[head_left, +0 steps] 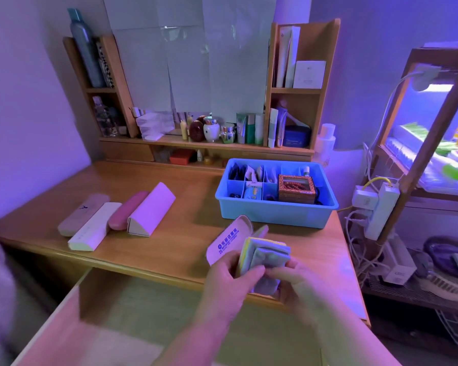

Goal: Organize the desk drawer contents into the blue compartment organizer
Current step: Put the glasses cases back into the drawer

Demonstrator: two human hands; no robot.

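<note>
The blue compartment organizer [273, 215] stands on the desk at the right, several of its cells filled; a patterned red box [296, 190] sits in its right part. Over the desk's front edge my left hand [229, 273] and my right hand [294, 281] together hold a stack of folded cleaning cloths [266, 256], fingers curled round it. An open white glasses case [228, 240] with blue print lies just behind the cloths, touching my left hand. The open drawer [143, 313] below looks bare.
Several cases lie in a row at the desk's left: a beige one [83, 213], a white box [94, 228], a pink case [128, 213] and a triangular white case [152, 208]. A shelf of cosmetics lines the back. A power strip [380, 210] and cables hang at the right.
</note>
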